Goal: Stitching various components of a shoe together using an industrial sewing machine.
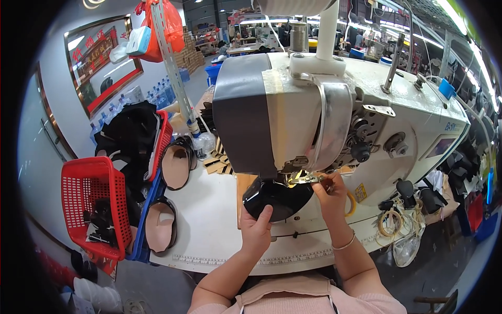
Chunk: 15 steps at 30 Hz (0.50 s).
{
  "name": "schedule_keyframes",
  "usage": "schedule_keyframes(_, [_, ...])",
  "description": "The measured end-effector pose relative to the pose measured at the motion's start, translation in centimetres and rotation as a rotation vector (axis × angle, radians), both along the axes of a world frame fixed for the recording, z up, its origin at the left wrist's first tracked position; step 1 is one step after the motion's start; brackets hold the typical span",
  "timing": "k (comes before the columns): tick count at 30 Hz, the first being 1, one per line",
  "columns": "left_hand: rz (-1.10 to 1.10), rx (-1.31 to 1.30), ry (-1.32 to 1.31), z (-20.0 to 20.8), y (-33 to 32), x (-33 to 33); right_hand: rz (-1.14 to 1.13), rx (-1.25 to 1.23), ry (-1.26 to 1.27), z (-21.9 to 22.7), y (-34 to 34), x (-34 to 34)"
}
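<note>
A glossy black shoe upper [277,201] lies under the head of a white industrial sewing machine [293,120]. My left hand [255,227] grips its near left edge, thumb on top and the other fingers hidden beneath. At the upper's right side, my right hand [330,193] has its fingers bent together against the end of a small metal attachment [304,179] by the lit needle area. Whatever is between those fingertips is too small to make out. The needle itself cannot be told apart.
Left on the white table [204,230] stand black shoe uppers with beige linings [160,226]. Beside the table are a red basket [97,175] with black pieces and a blue crate [141,230]. Cables and a tape roll [390,223] sit at the right edge.
</note>
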<state>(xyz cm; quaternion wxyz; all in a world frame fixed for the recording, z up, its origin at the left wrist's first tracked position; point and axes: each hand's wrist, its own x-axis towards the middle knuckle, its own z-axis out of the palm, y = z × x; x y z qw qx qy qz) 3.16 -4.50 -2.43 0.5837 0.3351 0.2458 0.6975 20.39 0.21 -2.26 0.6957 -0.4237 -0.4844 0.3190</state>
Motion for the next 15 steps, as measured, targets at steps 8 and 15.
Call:
schedule_keyframes(8, [-0.003,-0.057,0.063,-0.2,-0.9,2.0,0.176,0.299,-0.309,3.0,-1.2,1.3])
schedule_keyframes(15, [0.102,0.031,0.337,-0.5,-1.1,1.8,0.034,0.539,-1.299,5.4,-0.8,1.6])
